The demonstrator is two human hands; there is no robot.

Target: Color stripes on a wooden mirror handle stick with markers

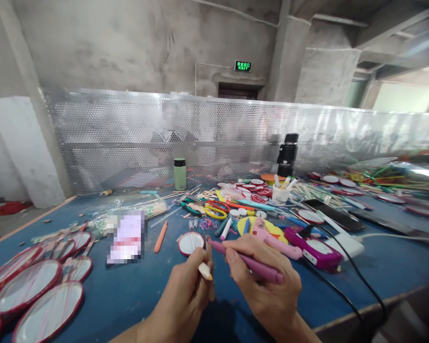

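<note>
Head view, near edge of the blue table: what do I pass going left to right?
Red-rimmed discs → left hand gripping a wooden stick → right hand gripping a purple pen → purple device.

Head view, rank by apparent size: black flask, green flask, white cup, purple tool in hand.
1. black flask
2. green flask
3. white cup, near the green flask's size
Unranked: purple tool in the right hand; it looks longest, but it is nearest the camera.
</note>
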